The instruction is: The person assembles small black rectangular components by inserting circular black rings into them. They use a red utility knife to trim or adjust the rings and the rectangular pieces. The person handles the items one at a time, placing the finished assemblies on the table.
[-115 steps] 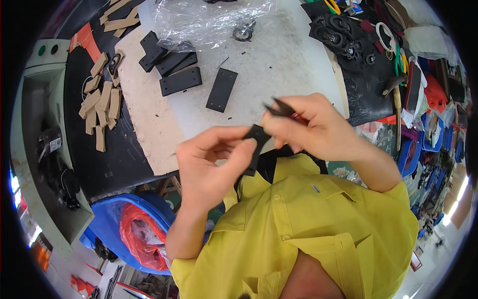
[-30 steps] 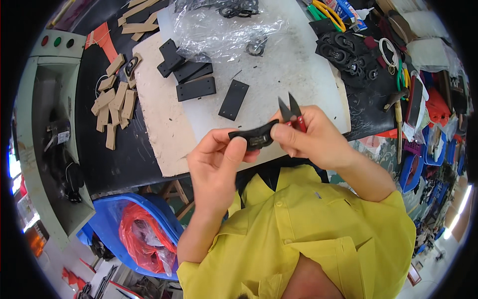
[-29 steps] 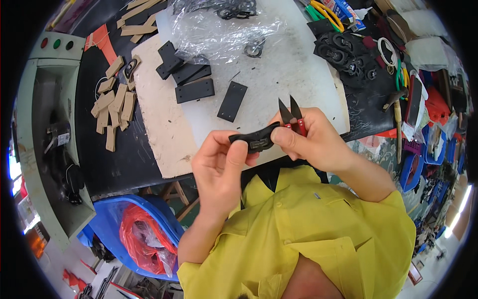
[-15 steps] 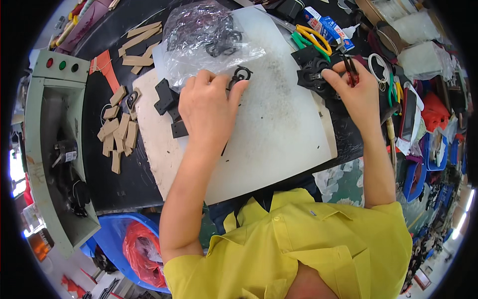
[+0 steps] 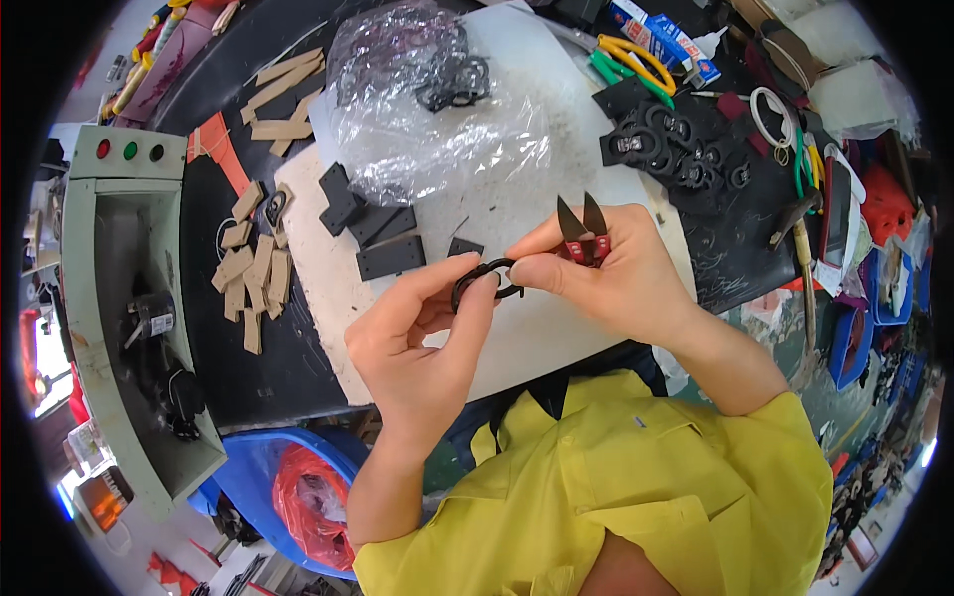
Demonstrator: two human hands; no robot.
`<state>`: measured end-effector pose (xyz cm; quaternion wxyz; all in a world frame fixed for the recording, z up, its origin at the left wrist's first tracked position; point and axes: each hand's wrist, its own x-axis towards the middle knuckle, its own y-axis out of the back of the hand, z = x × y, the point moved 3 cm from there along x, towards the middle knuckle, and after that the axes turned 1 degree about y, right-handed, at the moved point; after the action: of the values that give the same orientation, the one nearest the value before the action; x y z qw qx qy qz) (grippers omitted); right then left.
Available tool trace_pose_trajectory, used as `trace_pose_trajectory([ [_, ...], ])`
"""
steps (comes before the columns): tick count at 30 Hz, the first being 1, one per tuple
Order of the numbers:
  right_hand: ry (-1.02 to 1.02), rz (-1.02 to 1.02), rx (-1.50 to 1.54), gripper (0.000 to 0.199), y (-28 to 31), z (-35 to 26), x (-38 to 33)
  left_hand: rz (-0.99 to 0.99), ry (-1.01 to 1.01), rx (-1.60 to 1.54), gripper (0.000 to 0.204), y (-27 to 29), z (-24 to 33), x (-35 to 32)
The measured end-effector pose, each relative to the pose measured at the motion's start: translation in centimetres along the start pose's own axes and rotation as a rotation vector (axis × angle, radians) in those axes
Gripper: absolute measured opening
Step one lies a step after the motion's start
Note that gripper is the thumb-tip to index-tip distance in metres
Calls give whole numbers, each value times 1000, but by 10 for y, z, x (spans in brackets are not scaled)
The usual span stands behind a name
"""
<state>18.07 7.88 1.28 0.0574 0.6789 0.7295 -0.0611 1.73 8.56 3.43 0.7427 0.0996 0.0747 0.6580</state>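
Between both hands, above the white board (image 5: 537, 358), is a small black ring-shaped piece (image 5: 514, 291). My left hand (image 5: 417, 333) is closed, pinching the ring's left side between thumb and fingers. My right hand (image 5: 621, 273) pinches its right side with thumb and forefinger. That same hand also keeps red-handled thread snips (image 5: 586, 248) in its palm, blades apart and pointing away from me. Beyond my hands, a clear plastic bag (image 5: 437, 139) holds several similar black pieces. Flat black blocks (image 5: 390, 258) lie near my left hand.
Several tan strips (image 5: 256, 273) lie on the black table at left, beside a grey-green metal box (image 5: 129, 328) with buttons. A pile of black ring pieces (image 5: 681, 149) lies at right, near a hammer (image 5: 801, 238). A blue bin (image 5: 260, 497) stands below the table edge.
My left hand has moved back from the bag with the black ring piece. My right hand has come left from the pile with the snips, and both hands now meet at the ring.
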Motion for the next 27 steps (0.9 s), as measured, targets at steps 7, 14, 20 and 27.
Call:
trace_pose_trajectory([
  [7,726,52,-507,24,-17,5,-22,-21,287,-196,14,13,-8,-12],
  [14,835,-80,-694,43,-22,1,-31,-60,366,-207,15,20,-17,-19],
  [20,812,-156,-639,41,-18,-4,-23,-227,277,-291,22,13,-28,-28],
  [27,244,-50,-395,15,-20,-6,-26,40,316,-637,21,4,-33,-38],
])
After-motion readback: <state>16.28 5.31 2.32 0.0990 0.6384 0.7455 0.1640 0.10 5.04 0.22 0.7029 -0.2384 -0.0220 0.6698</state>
